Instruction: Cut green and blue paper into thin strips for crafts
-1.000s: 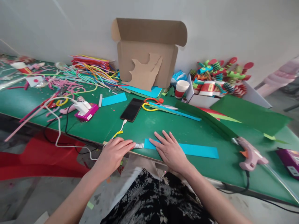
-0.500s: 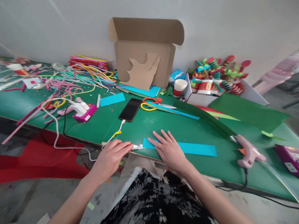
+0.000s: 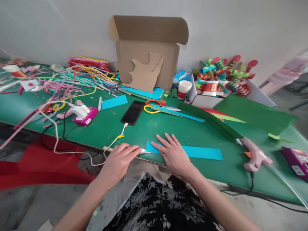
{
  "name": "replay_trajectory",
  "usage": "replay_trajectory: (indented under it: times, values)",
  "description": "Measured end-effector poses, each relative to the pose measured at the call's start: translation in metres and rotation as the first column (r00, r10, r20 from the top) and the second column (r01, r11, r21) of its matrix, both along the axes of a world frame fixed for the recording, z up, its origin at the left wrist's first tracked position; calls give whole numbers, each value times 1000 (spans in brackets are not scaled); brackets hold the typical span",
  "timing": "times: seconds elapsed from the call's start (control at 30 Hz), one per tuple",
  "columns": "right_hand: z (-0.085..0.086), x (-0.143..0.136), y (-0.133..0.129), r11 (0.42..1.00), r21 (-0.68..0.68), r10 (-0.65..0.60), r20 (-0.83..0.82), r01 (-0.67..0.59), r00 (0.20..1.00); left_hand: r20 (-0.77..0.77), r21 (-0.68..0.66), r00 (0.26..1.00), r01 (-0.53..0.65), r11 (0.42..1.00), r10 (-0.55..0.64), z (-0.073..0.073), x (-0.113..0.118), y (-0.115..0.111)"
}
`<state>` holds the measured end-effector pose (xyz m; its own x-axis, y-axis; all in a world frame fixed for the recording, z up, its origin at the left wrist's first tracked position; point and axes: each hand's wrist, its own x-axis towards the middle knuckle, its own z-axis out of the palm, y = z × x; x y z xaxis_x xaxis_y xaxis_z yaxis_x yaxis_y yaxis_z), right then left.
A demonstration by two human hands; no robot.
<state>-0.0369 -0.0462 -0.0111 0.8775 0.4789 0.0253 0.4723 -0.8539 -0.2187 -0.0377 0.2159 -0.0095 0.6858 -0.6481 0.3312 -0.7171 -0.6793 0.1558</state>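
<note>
A long blue paper strip lies near the front edge of the green table. Flat on its left part rests my right hand, fingers spread and holding nothing. My left hand is closed around a small tube with a white tip; the tip points right, by the strip's lower left corner. Most of the tube is hidden under my fingers. Beyond the hands are a black phone on a white cable and scissors with red and yellow handles, partly under a thin blue strip.
At the back stands an open cardboard box. Pipe cleaners and a purple power block are left. A pink glue gun, green paper, a paper cup and a box of crafts are right.
My left hand has moved slightly right with the tube, whose tip is now closer to the strip. My right hand still lies on the strip. The view has shifted a little.
</note>
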Motion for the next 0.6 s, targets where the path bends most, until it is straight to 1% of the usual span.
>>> replay_trajectory:
  times: [0.13, 0.27, 0.33, 0.43, 0.53, 0.6]
  values:
    - [1, 0, 2, 1000, 8, 7, -25, -7, 1000, -18, 7, 1000, 1, 1000, -1, 0, -1, -2]
    - [3, 1, -2, 999, 52, 9, -35, -7, 999, -25, 2, 1000, 6, 1000, -6, 1, -3, 0]
    - [7, 2, -12, 995, 95, 42, -58, -37, 997, -17, -4, 1000, 6, 1000, -6, 1, -3, 0]
    - [14, 4, -34, 982, 153, 123, -91, -109, 988, -1, -1, 1000, 6, 1000, -6, 0, -3, 0]
    - [16, 5, -54, 978, 158, 155, -104, -138, 982, 14, 1, 1000, 6, 1000, -6, -1, -3, 2]
    - [14, 6, -59, 979, 136, 167, -98, -153, 981, 18, -2, 1000, 8, 1000, -8, -2, -4, 2]
